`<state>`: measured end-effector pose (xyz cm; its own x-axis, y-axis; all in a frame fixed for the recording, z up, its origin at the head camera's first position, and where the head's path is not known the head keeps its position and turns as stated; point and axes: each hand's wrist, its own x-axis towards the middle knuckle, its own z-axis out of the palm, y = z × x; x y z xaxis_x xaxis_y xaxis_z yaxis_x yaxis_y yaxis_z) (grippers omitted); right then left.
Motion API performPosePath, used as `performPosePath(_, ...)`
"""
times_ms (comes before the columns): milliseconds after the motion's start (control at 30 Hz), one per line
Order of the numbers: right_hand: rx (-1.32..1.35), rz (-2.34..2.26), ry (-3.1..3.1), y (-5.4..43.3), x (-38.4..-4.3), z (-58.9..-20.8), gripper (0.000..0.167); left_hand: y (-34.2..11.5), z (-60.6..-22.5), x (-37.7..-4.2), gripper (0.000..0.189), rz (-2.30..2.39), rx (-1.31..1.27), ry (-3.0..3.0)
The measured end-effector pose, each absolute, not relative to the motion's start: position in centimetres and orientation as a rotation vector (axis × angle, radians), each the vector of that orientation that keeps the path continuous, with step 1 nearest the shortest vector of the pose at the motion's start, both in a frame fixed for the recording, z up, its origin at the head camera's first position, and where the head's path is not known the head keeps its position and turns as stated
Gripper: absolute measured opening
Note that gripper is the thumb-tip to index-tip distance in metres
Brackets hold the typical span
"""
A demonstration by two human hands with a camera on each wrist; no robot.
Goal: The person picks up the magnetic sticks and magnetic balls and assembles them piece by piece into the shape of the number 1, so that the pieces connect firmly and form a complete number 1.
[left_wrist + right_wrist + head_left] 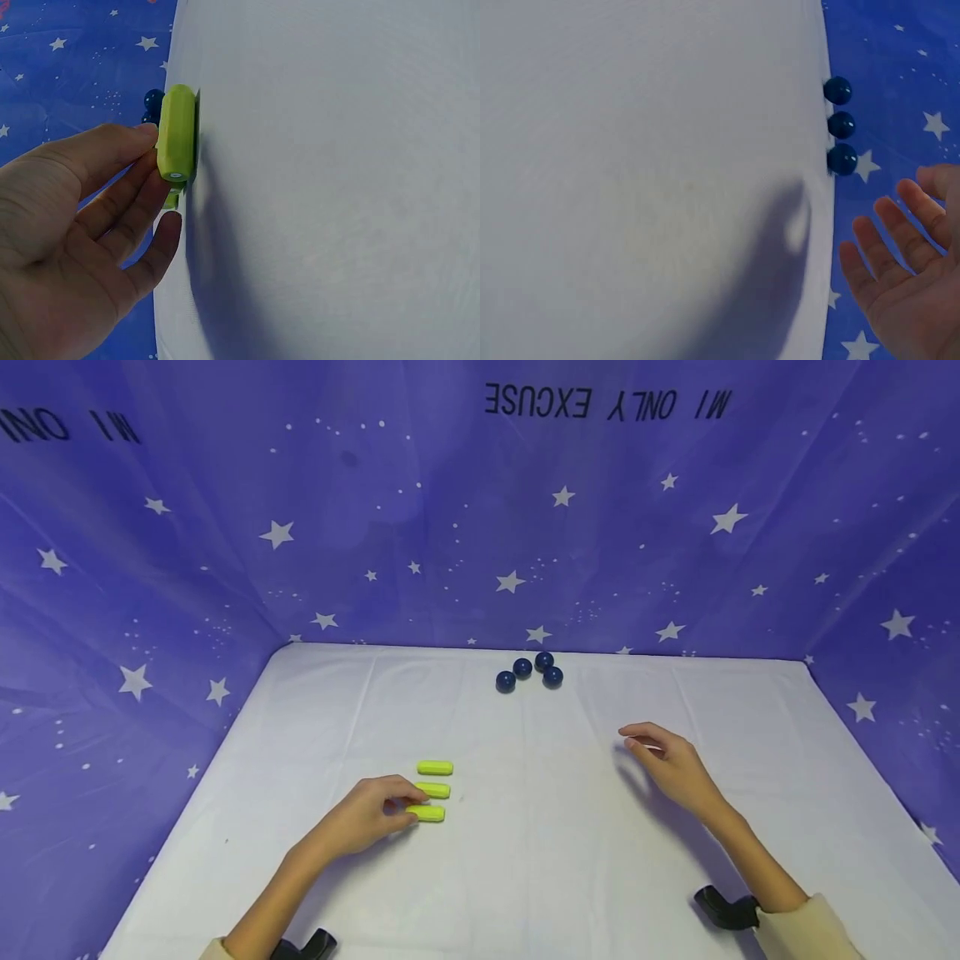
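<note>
Three short, chunky yellow sticks with faceted sides lie one behind another on the white table: the far stick (435,767), the middle stick (435,790) and the near stick (429,813). My left hand (375,814) pinches the near stick at its left end, thumb on the near side and fingers beyond. In the left wrist view this yellow stick (177,133) shows a small pale mark on its end. My right hand (675,768) is held over the right side of the table, fingers loosely bent with nothing in them.
Several dark blue balls (522,668) are grouped at the table's far edge, near the middle. A white cloth (525,860) covers the table. Purple-blue star-printed curtains (420,510) rise behind it and along both sides. Black wrist mounts (726,908) sit on both forearms.
</note>
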<state>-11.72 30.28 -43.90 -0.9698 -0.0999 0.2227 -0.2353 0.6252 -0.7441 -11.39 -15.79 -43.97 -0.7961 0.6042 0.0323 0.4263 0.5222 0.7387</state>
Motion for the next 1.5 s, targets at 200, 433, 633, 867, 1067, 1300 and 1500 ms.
performPosePath(200, 0.272, 1.306, -2.702, 29.1, -13.5, -44.4, 0.026, -15.7, -44.2, -11.5, 0.028, 1.099, 0.867, 2.547)
performPosePath(433, 0.277, 1.336, -2.709, 28.0, -16.1, -44.6, 0.025, -15.2, -44.6, -11.6, 0.028, 1.057, 0.871, 2.582)
performPosePath(633, 0.262, 1.375, -2.748, 27.2, -18.4, -44.8, 0.027, -15.0, -44.6, -11.6, 0.027, 1.055, 0.869, 2.584)
performPosePath(867, 0.195, 1.425, -2.770, 26.4, -21.0, -45.0, 0.033, -14.8, -44.4, -11.6, 0.026, 1.044, 0.836, 2.589)
performPosePath(1067, 0.119, 1.462, -2.799, 25.8, -23.0, -45.2, 0.041, -14.5, -44.1, -11.5, 0.027, 0.998, 0.812, 2.615)
performPosePath(1300, 0.042, 1.480, -2.806, 25.0, -25.0, -45.4, 0.046, -14.4, -43.9, -11.5, 0.027, 0.963, 0.836, 2.634)
performPosePath(1500, 0.019, 1.439, -2.841, 24.3, -26.0, -45.2, 0.050, -14.3, -44.1, -11.6, 0.027, 0.931, 0.839, 2.657)
